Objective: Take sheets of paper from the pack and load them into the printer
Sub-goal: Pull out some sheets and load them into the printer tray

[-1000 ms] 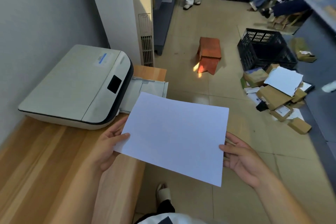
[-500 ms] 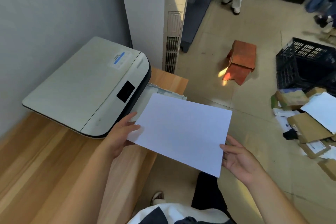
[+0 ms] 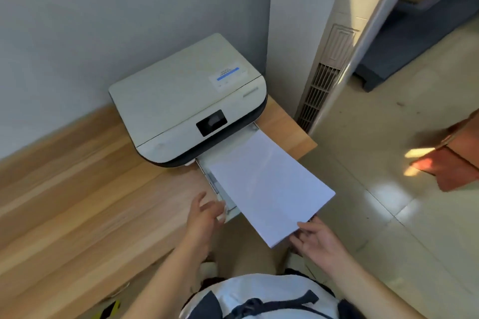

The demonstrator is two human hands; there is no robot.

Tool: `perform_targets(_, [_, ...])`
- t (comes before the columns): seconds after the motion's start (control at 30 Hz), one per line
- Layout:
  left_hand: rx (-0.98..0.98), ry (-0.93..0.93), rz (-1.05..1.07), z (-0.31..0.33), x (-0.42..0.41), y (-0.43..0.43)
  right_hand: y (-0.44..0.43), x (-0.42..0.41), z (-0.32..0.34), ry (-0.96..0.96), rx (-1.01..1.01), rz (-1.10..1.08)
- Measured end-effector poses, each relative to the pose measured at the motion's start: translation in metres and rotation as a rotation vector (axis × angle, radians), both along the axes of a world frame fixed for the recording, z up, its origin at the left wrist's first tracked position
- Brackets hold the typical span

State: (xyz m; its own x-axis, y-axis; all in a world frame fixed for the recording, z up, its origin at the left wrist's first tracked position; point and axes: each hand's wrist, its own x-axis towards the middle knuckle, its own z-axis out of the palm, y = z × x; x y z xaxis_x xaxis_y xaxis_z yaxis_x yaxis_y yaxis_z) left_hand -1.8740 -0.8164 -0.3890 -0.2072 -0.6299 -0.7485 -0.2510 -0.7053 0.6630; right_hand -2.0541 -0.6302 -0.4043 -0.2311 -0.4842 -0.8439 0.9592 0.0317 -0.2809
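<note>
A white printer with a dark screen sits on the wooden table against the grey wall. Its paper tray is pulled out toward me. A white sheet of paper lies lengthwise over the tray, its far end under the printer's front and its near corner jutting past the tray. My right hand holds that near corner with thumb and fingers. My left hand is off the paper, fingers spread, touching the tray's near left corner. The paper pack is not in view.
The wooden table runs left along the wall. A white pillar with a vent grille stands right of the printer. A red-brown box lies on the tiled floor at the right edge.
The sheet went from held in the air in both hands to lying over the tray, its far end in the printer. My left hand let go of it. The view turned toward the printer.
</note>
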Motion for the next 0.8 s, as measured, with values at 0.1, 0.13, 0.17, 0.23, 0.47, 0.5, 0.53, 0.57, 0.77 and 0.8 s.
perform_targets(0.1, [0.050, -0.029, 0.004, 0.004, -0.017, 0.039, 0.000, -0.010, -0.005, -0.066, 0.002, 0.091])
perform_targets(0.13, [0.064, -0.040, -0.010, 0.005, -0.021, 0.051, 0.000, -0.012, -0.006, -0.084, 0.006, 0.113])
perform_targets(0.17, [0.085, -0.042, -0.013, 0.004, -0.024, 0.061, -0.001, -0.015, -0.007, -0.096, 0.011, 0.134])
perform_targets(0.23, [0.129, -0.020, 0.013, 0.000, -0.029, 0.080, -0.003, -0.019, -0.009, -0.115, 0.027, 0.168])
perform_targets(0.47, [0.069, 0.032, 0.188, -0.018, -0.030, 0.115, -0.001, -0.025, -0.027, -0.136, 0.026, 0.266])
perform_targets(0.5, [0.075, 0.023, 0.202, -0.023, -0.028, 0.117, 0.000, -0.026, -0.026, -0.122, 0.037, 0.273])
perform_targets(0.53, [0.089, 0.019, 0.218, -0.028, -0.026, 0.118, 0.002, -0.027, -0.026, -0.101, 0.053, 0.276])
perform_targets(0.57, [0.102, 0.013, 0.225, -0.031, -0.024, 0.119, 0.006, -0.029, -0.027, -0.075, 0.075, 0.278])
perform_targets(0.77, [0.070, -0.019, 0.237, -0.044, -0.021, 0.123, 0.024, -0.063, -0.036, 0.262, 0.186, 0.264])
perform_targets(0.8, [0.070, -0.024, 0.239, -0.045, -0.022, 0.124, 0.026, -0.066, -0.036, 0.312, 0.199, 0.290])
